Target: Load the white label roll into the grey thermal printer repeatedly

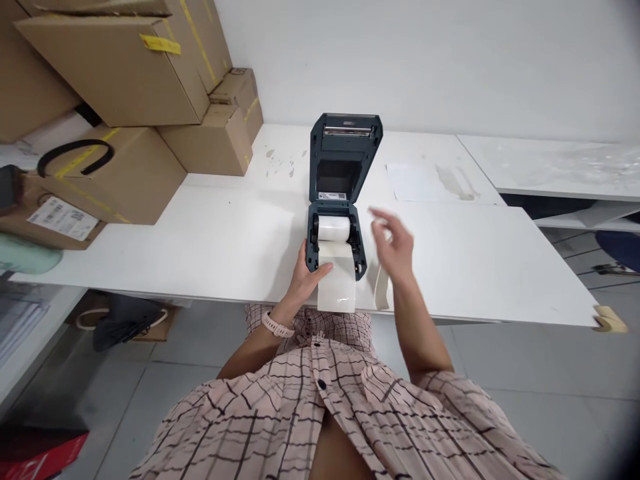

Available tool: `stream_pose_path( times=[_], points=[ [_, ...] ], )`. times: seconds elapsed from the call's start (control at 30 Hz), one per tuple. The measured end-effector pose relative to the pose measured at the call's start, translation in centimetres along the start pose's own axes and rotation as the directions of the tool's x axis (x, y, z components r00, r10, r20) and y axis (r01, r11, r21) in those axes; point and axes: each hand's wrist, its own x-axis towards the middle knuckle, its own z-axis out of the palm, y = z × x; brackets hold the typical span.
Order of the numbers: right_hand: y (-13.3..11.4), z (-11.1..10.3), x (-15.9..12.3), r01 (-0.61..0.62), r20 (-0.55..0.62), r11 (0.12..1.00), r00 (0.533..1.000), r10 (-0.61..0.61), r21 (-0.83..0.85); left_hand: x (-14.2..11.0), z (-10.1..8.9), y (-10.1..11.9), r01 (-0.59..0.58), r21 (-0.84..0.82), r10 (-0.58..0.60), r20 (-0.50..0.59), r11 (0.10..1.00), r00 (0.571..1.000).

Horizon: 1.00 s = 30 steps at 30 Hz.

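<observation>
A dark label printer [313,233] stands on the white table with its lid [345,143] raised. Inside it sits a white label roll [334,229], and a strip of labels [337,293] hangs out over the printer's front. My left hand [306,277] grips the printer's left side, its thumb pressed on the strip of labels. To the right of the printer, my right hand [395,247] is in the air, slightly blurred, thumb and index finger apart with nothing visible between them. Below it a torn paper strip [382,290] lies near the table edge, partly hidden by the wrist.
Cardboard boxes [200,143] are stacked at the left, with a black headband [75,150] on one. A sheet of paper [407,181] lies at the back right of the table [465,260]. Tape [610,320] sticks to its right front corner.
</observation>
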Motion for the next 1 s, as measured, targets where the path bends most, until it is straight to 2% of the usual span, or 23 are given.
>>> stream_pose_path(
  times=[0.03, 0.07, 0.13, 0.2, 0.27, 0.33, 0.4, 0.53, 0.63, 0.7, 0.83, 1.0],
  points=[
    [0.5, -0.6, 2.8, 0.019, -0.081, 1.0, 0.997, -0.018, 0.01, -0.3, 0.0, -0.1, 0.007, -0.046, -0.006, 0.019, 0.999, 1.0],
    [1.0, -0.9, 5.8, 0.047, -0.106, 0.999, 0.993, -0.045, 0.023, -0.6, -0.1, -0.1, 0.014, -0.085, -0.012, 0.032, 0.996, 0.999],
    [1.8, -1.0, 11.9, 0.093, -0.069, 0.994, 0.994, -0.089, 0.055, -1.1, -0.3, -0.2, 0.015, -0.116, -0.009, 0.05, 0.993, 0.999],
    [2.2, -0.4, 17.2, 0.05, 0.023, 0.992, 0.998, -0.053, 0.114, -1.5, -0.5, -0.5, 0.008, -0.104, -0.001, 0.063, 0.995, 0.998],
    [1.9, 0.5, 20.4, -0.03, 0.144, 0.985, 0.99, 0.006, 0.169, -1.9, -0.8, -0.9, 0.011, -0.092, -0.005, 0.066, 0.996, 0.998],
    [0.9, 1.1, 20.8, -0.071, 0.19, 0.978, 0.981, 0.033, 0.196, -2.1, -1.1, -1.4, 0.022, -0.09, -0.016, 0.065, 0.996, 0.998],
    [-0.5, 1.2, 18.5, -0.025, 0.14, 0.981, 0.99, -0.002, 0.192, -2.3, -1.3, -1.9, 0.033, -0.078, -0.028, 0.069, 0.996, 0.997],
    [-3.0, 0.2, 9.0, 0.161, -0.005, 0.982, 0.987, -0.161, 0.095, -2.6, -1.8, -2.1, 0.02, -0.024, -0.017, 0.105, 1.0, 0.994],
    [-3.3, -0.1, 1.7, 0.245, 0.009, 0.969, 0.969, -0.245, 0.025, -2.9, -2.3, -1.8, 0.019, -0.027, -0.015, 0.139, 0.999, 0.99],
    [-2.6, 0.2, -1.9, 0.251, 0.038, 0.968, 0.967, -0.25, -0.024, -3.0, -2.5, -1.5, 0.027, -0.042, -0.022, 0.11, 0.999, 0.994],
    [-0.4, 1.9, -5.9, 0.241, 0.01, 0.964, 0.97, -0.242, -0.116, -2.2, -2.1, -0.8, 0.0, -0.027, -0.001, -0.039, 1.0, 0.999],
    [1.0, 3.5, -7.0, 0.271, -0.096, 0.953, 0.954, -0.284, -0.133, 0.2, -0.4, 0.2, -0.04, -0.029, 0.036, -0.141, 0.999, 0.989]
  ],
)
